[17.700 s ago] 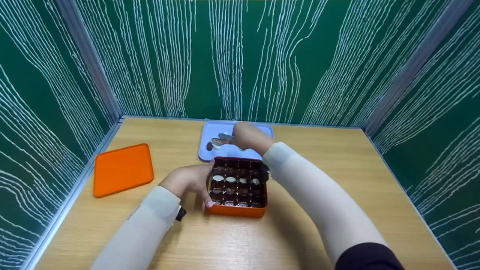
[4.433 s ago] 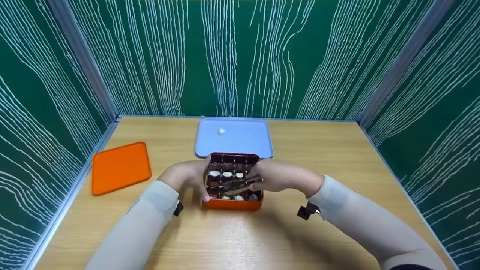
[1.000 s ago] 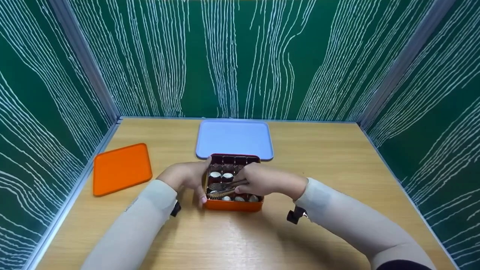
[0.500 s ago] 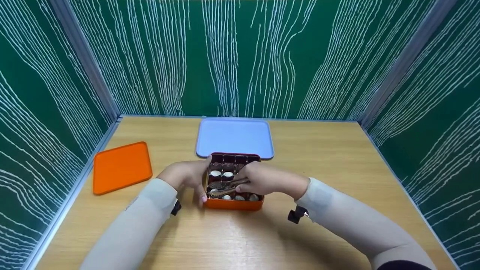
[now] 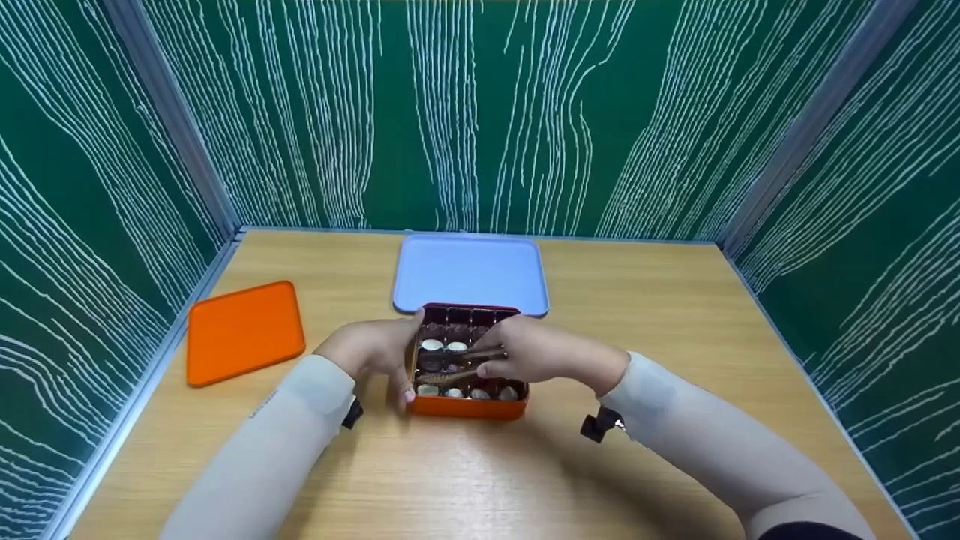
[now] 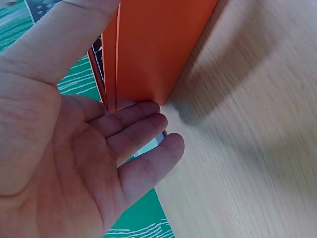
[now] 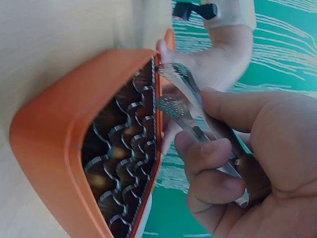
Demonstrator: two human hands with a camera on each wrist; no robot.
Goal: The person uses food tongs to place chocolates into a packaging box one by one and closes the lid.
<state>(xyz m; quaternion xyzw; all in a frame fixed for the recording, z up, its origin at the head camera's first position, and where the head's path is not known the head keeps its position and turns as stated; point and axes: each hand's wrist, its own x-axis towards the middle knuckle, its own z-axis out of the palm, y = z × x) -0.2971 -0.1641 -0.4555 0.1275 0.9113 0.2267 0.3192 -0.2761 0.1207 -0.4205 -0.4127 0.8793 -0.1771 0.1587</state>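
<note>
An orange box (image 5: 469, 409) with a dark, divided insert stands mid-table. Chocolates lie in its compartments, including white ones (image 5: 431, 345) and a pale one (image 5: 427, 390) at the front left. My left hand (image 5: 379, 356) holds the box's left side, thumb at the near corner and fingers at the far one; the left wrist view shows fingers (image 6: 148, 166) against the orange wall. My right hand (image 5: 529, 349) grips small metal tongs (image 5: 457, 377) over the box. In the right wrist view the tongs' perforated tips (image 7: 172, 106) stand apart with nothing between them. The right hand hides compartments at the right.
Behind the box lies a light blue tray (image 5: 470, 274) with nothing on it. A flat orange lid (image 5: 246, 334) rests at the table's left. Green walls with white lines enclose the back and sides of the wooden table (image 5: 637, 285).
Over the last second, the tongs have risen slightly and parted, leaving the pale chocolate in the front-left compartment. The white piece seen earlier on the blue tray is gone from it. The left hand stays put.
</note>
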